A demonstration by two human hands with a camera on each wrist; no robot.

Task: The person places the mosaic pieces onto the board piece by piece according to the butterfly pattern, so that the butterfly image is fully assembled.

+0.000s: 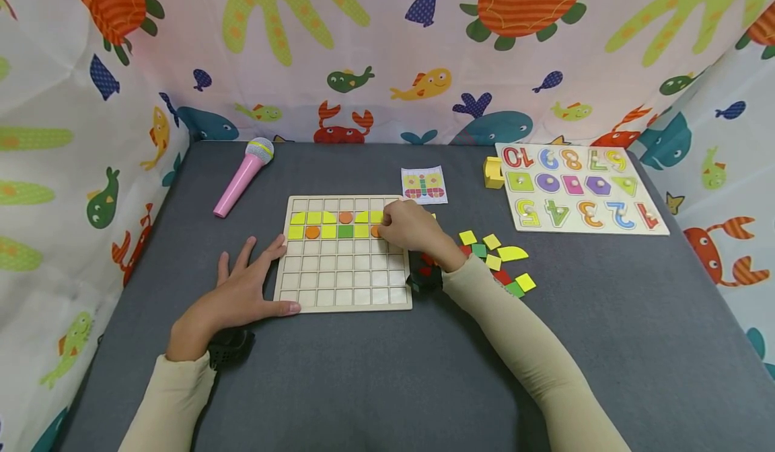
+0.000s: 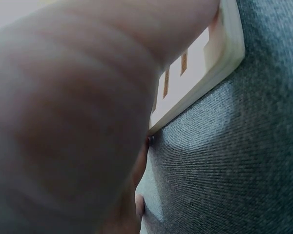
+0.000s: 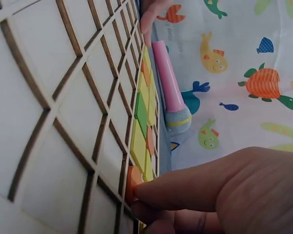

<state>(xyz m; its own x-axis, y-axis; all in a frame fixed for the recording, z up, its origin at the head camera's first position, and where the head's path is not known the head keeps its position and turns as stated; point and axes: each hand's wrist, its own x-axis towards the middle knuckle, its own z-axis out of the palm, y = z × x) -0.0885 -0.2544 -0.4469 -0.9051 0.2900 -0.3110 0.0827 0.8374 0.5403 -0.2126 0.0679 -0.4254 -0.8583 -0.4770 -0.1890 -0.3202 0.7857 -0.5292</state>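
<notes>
A wooden grid board (image 1: 345,280) lies on the grey table, its upper rows filled with yellow, orange and green pieces. My left hand (image 1: 242,294) rests at the board's left edge with fingers spread, thumb along the near left corner. Over the board's right side, my right hand (image 1: 418,230) has its fingers curled and pinches an orange round piece (image 3: 132,183) at a cell of the second row. A green square (image 1: 345,231) sits in the middle of that row. In the left wrist view, the hand covers most of the board's edge (image 2: 200,92).
Loose yellow, green and red pieces (image 1: 513,253) lie beside the right forearm. Behind the board is a pattern card (image 1: 424,196). A pink toy microphone (image 1: 242,179) lies at back left; a number puzzle board (image 1: 581,190) and yellow block (image 1: 493,173) are at back right.
</notes>
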